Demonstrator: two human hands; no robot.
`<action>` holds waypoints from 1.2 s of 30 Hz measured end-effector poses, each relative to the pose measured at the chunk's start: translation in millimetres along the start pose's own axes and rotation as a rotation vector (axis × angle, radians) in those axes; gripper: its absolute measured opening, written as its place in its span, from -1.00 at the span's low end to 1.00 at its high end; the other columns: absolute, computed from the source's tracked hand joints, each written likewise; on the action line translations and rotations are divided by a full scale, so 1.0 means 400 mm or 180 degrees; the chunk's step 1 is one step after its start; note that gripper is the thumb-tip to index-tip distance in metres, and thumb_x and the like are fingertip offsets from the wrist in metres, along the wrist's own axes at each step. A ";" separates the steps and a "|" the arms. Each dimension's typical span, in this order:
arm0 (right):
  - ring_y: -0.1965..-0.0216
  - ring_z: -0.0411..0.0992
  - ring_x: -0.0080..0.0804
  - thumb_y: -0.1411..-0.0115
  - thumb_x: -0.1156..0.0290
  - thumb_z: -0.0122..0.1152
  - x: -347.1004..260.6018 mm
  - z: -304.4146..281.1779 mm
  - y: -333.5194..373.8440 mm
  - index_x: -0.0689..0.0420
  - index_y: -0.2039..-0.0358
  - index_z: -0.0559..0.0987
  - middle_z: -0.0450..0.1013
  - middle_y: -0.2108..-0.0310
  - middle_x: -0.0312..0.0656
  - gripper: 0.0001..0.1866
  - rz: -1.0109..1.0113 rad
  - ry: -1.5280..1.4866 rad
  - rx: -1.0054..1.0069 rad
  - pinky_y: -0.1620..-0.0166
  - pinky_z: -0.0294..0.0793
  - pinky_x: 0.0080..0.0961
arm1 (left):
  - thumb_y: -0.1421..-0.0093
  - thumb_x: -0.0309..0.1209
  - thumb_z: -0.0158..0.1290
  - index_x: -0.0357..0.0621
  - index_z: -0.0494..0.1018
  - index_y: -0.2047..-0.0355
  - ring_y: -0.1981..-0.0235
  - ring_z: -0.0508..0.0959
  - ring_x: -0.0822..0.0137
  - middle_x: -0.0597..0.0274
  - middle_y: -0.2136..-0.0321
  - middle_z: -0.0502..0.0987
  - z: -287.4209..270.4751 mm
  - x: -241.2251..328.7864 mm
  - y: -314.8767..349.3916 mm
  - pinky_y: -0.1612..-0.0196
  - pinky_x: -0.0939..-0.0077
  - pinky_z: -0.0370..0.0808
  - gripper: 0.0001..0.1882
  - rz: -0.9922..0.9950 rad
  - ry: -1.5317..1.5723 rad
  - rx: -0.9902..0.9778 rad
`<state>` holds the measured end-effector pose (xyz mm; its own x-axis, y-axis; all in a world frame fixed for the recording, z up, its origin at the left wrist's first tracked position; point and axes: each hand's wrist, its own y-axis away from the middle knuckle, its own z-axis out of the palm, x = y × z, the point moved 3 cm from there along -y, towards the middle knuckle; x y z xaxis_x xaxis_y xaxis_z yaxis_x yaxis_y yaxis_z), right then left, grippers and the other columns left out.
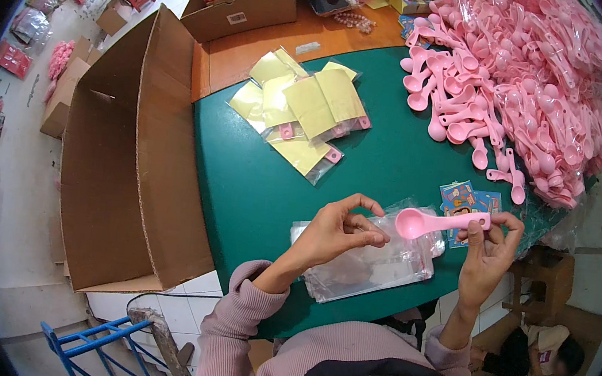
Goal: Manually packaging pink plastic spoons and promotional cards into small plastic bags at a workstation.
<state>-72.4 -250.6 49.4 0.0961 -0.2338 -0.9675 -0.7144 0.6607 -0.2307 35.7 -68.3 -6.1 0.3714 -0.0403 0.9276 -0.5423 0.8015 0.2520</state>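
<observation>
While the right hand (485, 262) holds a pink spoon (444, 222) above the near part of the bench (387, 135), its grip pinching the handle's end between thumb and fingers, the left hand (337, 231) hovers beside the bowl, thumb and fingertips spread apart. The bench has a green top with a strip of orange-brown wood (376, 31) along its far side; a pale floor (34, 105) dotted with packs lies to the left, and another person (554, 352) is low down beyond the right. A tall cardboard box (160, 166) borders the left edge, a heap of pink spoons (547, 82) crowds the far right, and clear bags (373, 269) lie beneath the hands, close to the near edge. Between yellow-backed packets (313, 108) and the heap, green surface runs from the hands toward the wood; a narrower band separates the bags from the box.
</observation>
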 end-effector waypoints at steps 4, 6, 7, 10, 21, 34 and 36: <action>0.46 0.37 -0.61 -0.14 0.62 0.06 -0.002 0.007 0.002 0.22 0.20 0.21 0.40 0.45 -0.17 -0.73 0.0006 -0.0021 -0.0173 0.37 0.40 -0.69 | -0.13 -0.49 0.05 -0.30 0.33 0.13 0.30 0.55 0.43 0.09 0.37 0.57 0.003 0.005 0.000 0.24 0.60 0.48 -0.70 -0.0115 0.0169 0.0051; 0.46 0.38 -0.60 -0.12 0.62 0.07 0.000 0.013 0.003 0.23 0.21 0.22 0.40 0.45 -0.17 -0.73 0.0033 0.0064 -0.0371 0.38 0.40 -0.69 | -0.13 -0.49 0.05 -0.31 0.33 0.09 0.27 0.54 0.44 0.07 0.36 0.56 0.007 0.002 0.002 0.21 0.62 0.47 -0.67 -0.0144 0.0079 0.0038; 0.46 0.39 -0.60 -0.11 0.62 0.09 0.002 0.018 0.003 0.24 0.22 0.23 0.40 0.45 -0.17 -0.73 0.0055 0.0149 -0.0564 0.38 0.41 -0.69 | -0.14 -0.49 0.04 -0.30 0.33 0.07 0.26 0.53 0.45 0.09 0.36 0.56 0.010 -0.002 0.001 0.20 0.61 0.46 -0.66 -0.0127 0.0034 -0.0013; 0.46 0.39 -0.59 -0.08 0.62 0.14 0.025 0.041 0.007 0.25 0.24 0.26 0.40 0.45 -0.17 -0.73 0.0324 0.0148 -0.1137 0.39 0.41 -0.69 | -0.17 -0.44 0.01 -0.30 0.35 0.07 0.26 0.51 0.48 0.14 0.36 0.55 0.028 -0.004 0.001 0.19 0.60 0.44 -0.67 0.0073 0.0044 -0.0120; 0.06 0.24 -0.20 -0.12 0.15 0.13 0.014 0.085 0.021 0.09 0.20 0.52 0.25 0.06 -0.03 -0.67 -0.0848 0.0535 -0.2384 0.09 0.29 -0.35 | -0.30 -0.32 -0.21 -0.35 0.47 0.28 0.44 0.49 0.54 0.21 0.43 0.55 0.010 0.024 0.007 0.39 0.70 0.38 -0.67 0.0042 -0.0427 -0.0010; 0.24 0.37 -0.11 0.00 0.53 0.16 0.158 -0.149 -0.056 0.27 0.16 0.40 0.38 0.26 -0.02 -0.66 0.0585 0.2792 -0.0061 0.12 0.33 -0.33 | -0.31 -0.25 -0.24 -0.32 0.41 0.17 0.27 0.57 0.31 0.07 0.31 0.54 0.013 0.033 0.001 0.31 0.61 0.49 -0.63 0.0230 -0.0050 -0.0002; 0.29 0.41 -0.29 -0.02 0.59 0.12 0.136 -0.143 -0.060 0.26 0.14 0.39 0.40 0.28 -0.09 -0.66 -0.0221 0.3145 -0.0004 0.20 0.39 -0.42 | -0.31 -0.25 -0.23 -0.32 0.41 0.16 0.26 0.56 0.31 0.09 0.32 0.54 0.018 0.029 0.001 0.31 0.62 0.48 -0.63 0.0249 -0.0050 0.0000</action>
<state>-90.0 -320.0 8.3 -0.4832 -0.7624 -0.4304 -0.7297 0.6224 -0.2830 34.4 -72.6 6.9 0.3160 0.0132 0.9487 -0.5693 0.8025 0.1785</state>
